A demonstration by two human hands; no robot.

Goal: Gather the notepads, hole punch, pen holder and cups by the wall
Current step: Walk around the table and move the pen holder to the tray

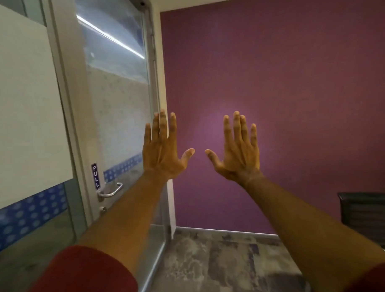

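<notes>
Both of your hands are raised and bare: the left hand and the right hand are held out in front of you with backs toward you, fingers straight and spread, thumbs pointing at each other across a gap, gripping nothing and touching nothing. None of the notepads, hole punch, pen holder or cups are in view, so their whereabouts cannot be told from here; beyond your fingertips there is only the purple wall, and past the little finger of your left hand stands a frosted glass door with a PULL sign and a metal handle below wrist level. Below your forearms lies patterned carpet, and out past your right little finger, lower down, a dark slatted piece of furniture sits against the wall, with a pale corner at the frame's edge beneath it that may be the bench. The step in hand looks like finding the things before any gathering starts. Do it well by lowering your hands and turning your head toward your right, where that surface seems to be, and keep your fingers relaxed and open until you see each item plainly.
</notes>
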